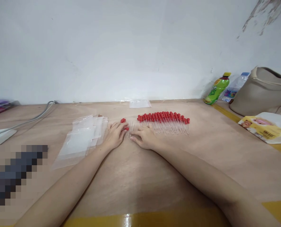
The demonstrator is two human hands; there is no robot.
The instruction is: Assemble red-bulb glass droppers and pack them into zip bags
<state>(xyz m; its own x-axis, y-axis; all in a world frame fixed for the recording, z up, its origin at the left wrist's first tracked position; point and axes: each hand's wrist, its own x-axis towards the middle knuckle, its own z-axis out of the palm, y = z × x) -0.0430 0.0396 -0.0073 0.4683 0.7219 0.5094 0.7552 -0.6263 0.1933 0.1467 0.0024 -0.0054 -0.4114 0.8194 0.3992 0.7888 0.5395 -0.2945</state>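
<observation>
Between the fingers of my left hand (115, 135) is a red rubber dropper bulb (126, 128). Other loose red bulbs (123, 120) lie just beyond those fingertips. My right hand (145, 137) has its thumb and index finger closed at a thin clear glass tube; its exact hold is hard to make out. Several loose glass tubes (130, 126) lie between the two hands. Right of them, a row of droppers (165, 121) lies side by side, red bulbs toward the wall and clear tubes toward me, partly behind my right hand.
Clear plastic zip bags (79, 140) lie left of my left hand. A white packet (139, 104) is by the wall. At the right stand a green bottle (218, 89), a clear bottle (236, 86) and a grey bag (260, 91), with a printed pouch (260, 127) in front. Cables (33, 119) run left.
</observation>
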